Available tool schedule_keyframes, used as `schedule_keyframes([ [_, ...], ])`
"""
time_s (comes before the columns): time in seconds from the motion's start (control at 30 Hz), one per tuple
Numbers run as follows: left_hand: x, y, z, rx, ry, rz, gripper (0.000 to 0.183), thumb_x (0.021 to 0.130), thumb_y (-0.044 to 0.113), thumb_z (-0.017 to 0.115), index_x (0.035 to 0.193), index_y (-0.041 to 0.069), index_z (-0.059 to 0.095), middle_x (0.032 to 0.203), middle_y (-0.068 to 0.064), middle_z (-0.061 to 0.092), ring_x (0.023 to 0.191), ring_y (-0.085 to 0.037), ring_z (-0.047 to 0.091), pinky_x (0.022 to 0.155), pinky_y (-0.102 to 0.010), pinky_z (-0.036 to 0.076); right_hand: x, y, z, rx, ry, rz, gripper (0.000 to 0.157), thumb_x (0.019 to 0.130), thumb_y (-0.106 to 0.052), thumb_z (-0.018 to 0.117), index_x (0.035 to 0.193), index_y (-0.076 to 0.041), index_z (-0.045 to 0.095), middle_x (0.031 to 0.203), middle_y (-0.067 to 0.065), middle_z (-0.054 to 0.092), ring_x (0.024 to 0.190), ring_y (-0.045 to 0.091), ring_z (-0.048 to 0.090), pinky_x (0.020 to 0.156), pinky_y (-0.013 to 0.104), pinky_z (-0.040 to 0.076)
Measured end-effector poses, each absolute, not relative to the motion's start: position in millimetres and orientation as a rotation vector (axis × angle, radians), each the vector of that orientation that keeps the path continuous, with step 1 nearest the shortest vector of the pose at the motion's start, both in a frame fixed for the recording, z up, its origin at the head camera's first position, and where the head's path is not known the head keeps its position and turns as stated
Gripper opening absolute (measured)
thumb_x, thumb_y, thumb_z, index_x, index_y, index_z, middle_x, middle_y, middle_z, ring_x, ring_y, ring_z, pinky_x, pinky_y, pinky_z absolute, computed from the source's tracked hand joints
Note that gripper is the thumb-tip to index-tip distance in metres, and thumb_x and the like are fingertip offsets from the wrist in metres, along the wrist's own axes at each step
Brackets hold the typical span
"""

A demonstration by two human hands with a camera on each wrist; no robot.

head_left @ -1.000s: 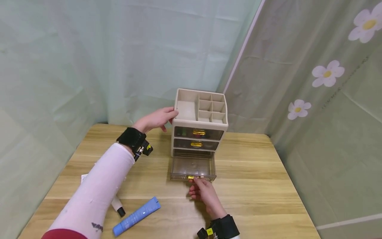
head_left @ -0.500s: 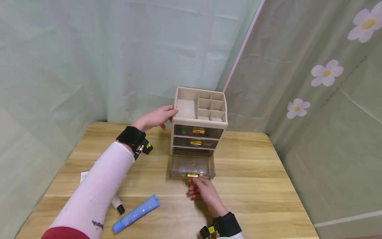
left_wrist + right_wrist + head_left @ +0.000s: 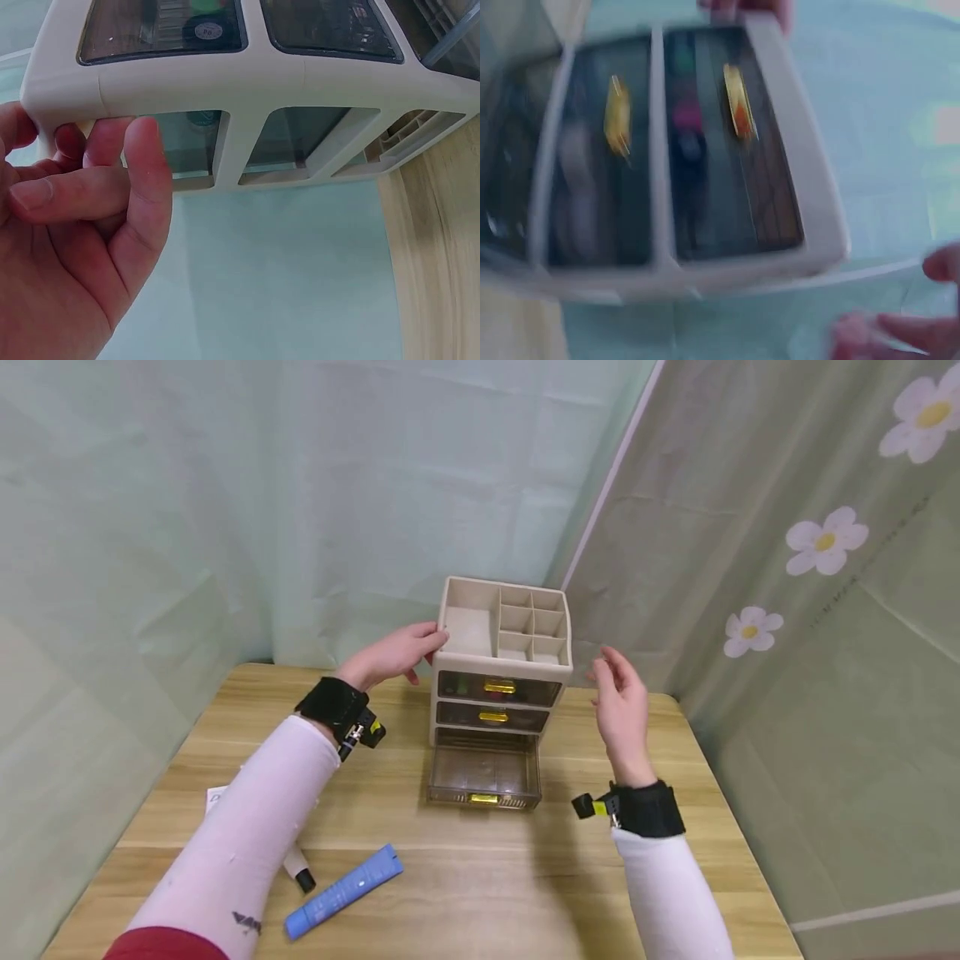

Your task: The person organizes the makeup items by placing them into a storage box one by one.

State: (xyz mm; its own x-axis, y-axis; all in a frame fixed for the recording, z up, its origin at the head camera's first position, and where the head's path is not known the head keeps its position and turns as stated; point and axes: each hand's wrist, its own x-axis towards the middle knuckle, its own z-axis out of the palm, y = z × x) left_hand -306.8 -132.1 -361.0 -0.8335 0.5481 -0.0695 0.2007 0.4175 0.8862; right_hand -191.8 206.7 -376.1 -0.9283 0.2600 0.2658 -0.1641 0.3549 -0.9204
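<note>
A cream desktop drawer organizer (image 3: 501,667) stands on the table, its divided top tray facing up. My left hand (image 3: 397,653) grips its upper left edge; the left wrist view shows curled fingers (image 3: 146,176) against the side frame. The bottom drawer (image 3: 484,772) is pulled out and looks empty. Above it, the middle drawer (image 3: 492,717) and top drawer (image 3: 498,688) are closed, with small items dimly visible behind their dark fronts. To the right of the organizer, my right hand (image 3: 621,710) is raised with loosely bent fingers and holds nothing. The right wrist view is blurred.
A blue squeeze tube (image 3: 343,892) lies at the front left of the wooden table (image 3: 465,893). Beside it, a white tube with a black cap (image 3: 300,870) is partly hidden under my left forearm. Pale curtains (image 3: 360,510) hang behind the table.
My right hand has let go of the bottom drawer's handle and moved up and right, beside the organizer. The drawer stays pulled out. My left hand keeps its place on the organizer.
</note>
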Motion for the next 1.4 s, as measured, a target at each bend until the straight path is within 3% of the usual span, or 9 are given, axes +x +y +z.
schedule_keyframes([
  [0.13,-305.0,-133.5,-362.1,0.649,2.339,1.368,0.044,0.117,0.042,0.038,0.128,0.004,0.055,0.115,-0.016,0.060,0.108,-0.032,0.054,0.074,-0.041,0.054,-225.3,211.3,-361.0,-0.091,-2.522,1.498,0.060,0.113,-0.047,0.051,0.152,-0.003,0.058,0.141,0.021,0.065,0.127,0.034,0.062,0.102,0.046,0.054],
  [0.23,-303.8,-136.1,-363.9,0.656,2.350,1.365,0.045,0.117,0.042,0.038,0.128,0.003,0.056,0.114,-0.016,0.060,0.106,-0.031,0.054,0.072,-0.040,0.053,-237.1,206.0,-363.2,-0.083,-2.619,1.613,0.057,0.113,-0.045,0.049,0.142,0.002,0.065,0.125,0.024,0.068,0.112,0.033,0.066,0.097,0.043,0.057],
  [0.37,-300.7,-137.9,-365.8,0.661,2.346,1.385,0.046,0.116,0.043,0.038,0.129,0.003,0.056,0.113,-0.015,0.060,0.104,-0.028,0.054,0.071,-0.040,0.053,-236.0,199.1,-370.4,-0.117,-2.586,1.718,0.057,0.114,-0.044,0.048,0.135,0.006,0.068,0.121,0.023,0.068,0.106,0.031,0.067,0.093,0.037,0.059],
  [0.6,-296.2,-144.7,-363.5,0.650,2.368,1.427,0.046,0.116,0.046,0.039,0.122,0.004,0.056,0.113,-0.016,0.059,0.104,-0.029,0.054,0.071,-0.040,0.053,-232.5,195.3,-374.4,-0.274,-2.285,1.985,0.058,0.100,-0.048,0.076,0.130,0.002,0.072,0.101,0.006,0.073,0.091,0.015,0.073,0.093,0.035,0.060],
  [0.7,-294.2,-147.6,-365.2,0.641,2.374,1.454,0.046,0.116,0.047,0.040,0.120,0.005,0.057,0.112,-0.016,0.059,0.103,-0.028,0.053,0.071,-0.041,0.053,-234.9,194.6,-378.7,-0.325,-2.240,2.081,0.058,0.097,-0.052,0.077,0.129,-0.004,0.069,0.100,0.002,0.073,0.090,0.012,0.074,0.094,0.037,0.060],
  [0.83,-286.7,-148.6,-369.3,0.610,2.460,1.477,0.049,0.115,0.049,0.042,0.115,0.004,0.061,0.107,-0.016,0.062,0.085,-0.025,0.056,0.066,-0.038,0.052,-238.4,197.3,-382.2,-0.314,-2.271,2.115,0.055,0.098,-0.057,0.074,0.126,-0.010,0.067,0.100,0.001,0.070,0.090,0.012,0.072,0.095,0.038,0.060],
  [1.0,-267.3,-152.0,-377.7,0.585,2.566,1.474,0.048,0.116,0.045,0.041,0.121,0.002,0.063,0.105,-0.017,0.064,0.066,-0.025,0.059,0.063,-0.037,0.051,-238.7,203.8,-383.9,-0.303,-2.272,2.137,0.050,0.099,-0.056,0.073,0.120,-0.011,0.066,0.092,-0.003,0.069,0.082,0.010,0.067,0.081,0.027,0.060],
  [1.23,-221.0,-186.5,-400.6,0.639,2.668,1.350,0.036,0.113,0.030,0.057,0.130,-0.001,0.066,0.116,-0.016,0.069,0.092,-0.024,0.065,0.079,-0.039,0.054,-231.7,208.1,-382.2,-0.324,-2.265,2.163,0.050,0.100,-0.056,0.071,0.121,-0.011,0.066,0.090,-0.004,0.067,0.081,0.009,0.062,0.072,0.021,0.054],
  [1.4,-174.6,-223.4,-420.5,0.677,2.678,1.230,0.021,0.107,0.021,0.069,0.120,0.006,0.073,0.114,-0.007,0.073,0.098,-0.022,0.066,0.082,-0.040,0.054,-221.6,210.8,-380.7,-0.343,-2.241,2.174,0.049,0.100,-0.057,0.071,0.117,-0.012,0.065,0.088,-0.006,0.064,0.080,0.008,0.059,0.069,0.020,0.051],
])
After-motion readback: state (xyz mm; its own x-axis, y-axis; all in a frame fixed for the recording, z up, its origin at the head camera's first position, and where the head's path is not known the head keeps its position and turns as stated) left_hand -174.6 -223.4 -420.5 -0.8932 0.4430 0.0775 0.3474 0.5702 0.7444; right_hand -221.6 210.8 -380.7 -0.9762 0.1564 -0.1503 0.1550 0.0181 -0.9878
